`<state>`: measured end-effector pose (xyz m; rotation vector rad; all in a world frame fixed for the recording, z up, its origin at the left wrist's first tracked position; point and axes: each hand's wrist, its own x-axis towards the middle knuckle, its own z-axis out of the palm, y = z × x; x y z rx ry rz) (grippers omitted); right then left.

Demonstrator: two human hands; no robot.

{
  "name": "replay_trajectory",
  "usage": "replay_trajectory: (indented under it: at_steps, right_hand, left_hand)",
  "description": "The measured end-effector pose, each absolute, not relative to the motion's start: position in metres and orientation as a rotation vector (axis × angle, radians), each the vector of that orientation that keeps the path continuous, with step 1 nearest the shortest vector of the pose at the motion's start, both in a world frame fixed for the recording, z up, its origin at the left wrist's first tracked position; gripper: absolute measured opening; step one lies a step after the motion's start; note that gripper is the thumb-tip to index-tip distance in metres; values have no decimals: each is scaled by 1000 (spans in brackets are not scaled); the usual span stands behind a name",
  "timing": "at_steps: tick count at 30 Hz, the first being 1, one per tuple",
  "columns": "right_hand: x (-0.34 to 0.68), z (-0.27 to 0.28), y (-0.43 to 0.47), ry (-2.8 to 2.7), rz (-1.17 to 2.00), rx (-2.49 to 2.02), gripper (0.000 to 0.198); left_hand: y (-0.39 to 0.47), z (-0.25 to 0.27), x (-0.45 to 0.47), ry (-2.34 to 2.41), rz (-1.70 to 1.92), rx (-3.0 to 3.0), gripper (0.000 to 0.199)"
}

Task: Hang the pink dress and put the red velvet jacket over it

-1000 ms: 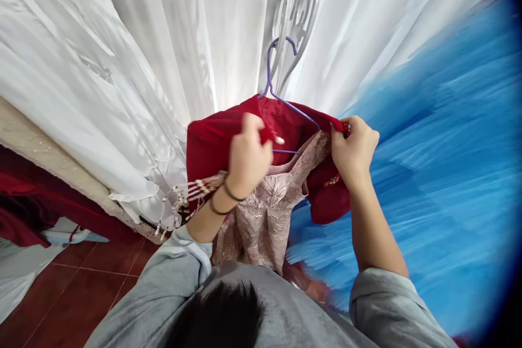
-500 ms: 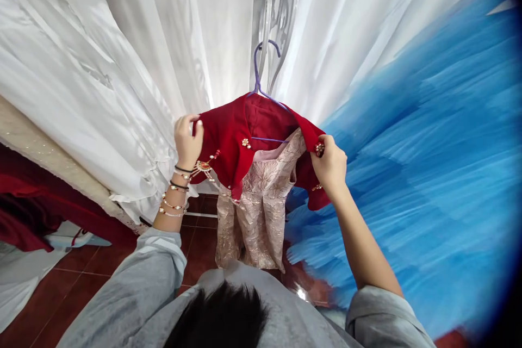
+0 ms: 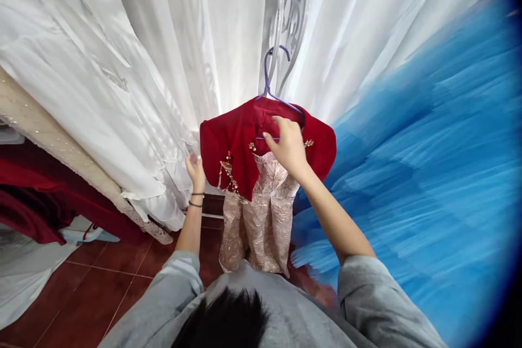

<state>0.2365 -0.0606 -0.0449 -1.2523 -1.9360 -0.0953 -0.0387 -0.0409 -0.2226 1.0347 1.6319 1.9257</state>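
Note:
A red cape with gold and pearl ornaments hangs over a pale pink brocade dress. Both are on a purple hanger hooked on white openwork metal. My right hand is in front of the neck opening, fingers apart and curved, holding nothing that I can see. It hides part of the dress's top and the cape's right front edge. Beside the cape's left edge is my left hand, its fingers loosely spread with nothing in them. Dark bands circle the left wrist.
White drapery hangs at the left and behind. Blue tulle fills the right side. A white scrolled metal frame stands behind the hanger. Red fabric lies at the lower left, above a red tiled floor.
My right hand has let go of the cape's right edge and moved left to the neckline. My left hand has dropped lower beside the cape. The cape now lies closer over the dress.

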Motion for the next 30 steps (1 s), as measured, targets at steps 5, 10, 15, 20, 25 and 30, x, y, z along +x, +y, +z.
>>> replay_trajectory:
  at_steps: [5, 10, 15, 20, 25, 30]
  right_hand:
    - [197, -50, -19, -2129, 304, -1409, 17]
    - [188, -11, -27, -1989, 48, -1312, 22]
    - [167, 2, -16, -1923, -2, -1309, 21]
    - [158, -29, -7, -1995, 148, -1501, 18]
    - [174, -45, -27, -2084, 73, -1320, 24]
    - [220, -116, -57, -1708, -22, -1260, 26]
  left_hand:
    - [-8, -169, -52, 1526, 1925, 1516, 36]
    - [-19, -131, -79, 1653, 2169, 1583, 37]
    - [-2, -108, -103, 1647, 1992, 1650, 33]
    - [4, -129, -107, 1717, 1573, 1608, 43]
    - [-2, -103, -95, 1715, 1851, 1719, 18]
    - [-17, -55, -2, 1567, 1771, 2485, 13]
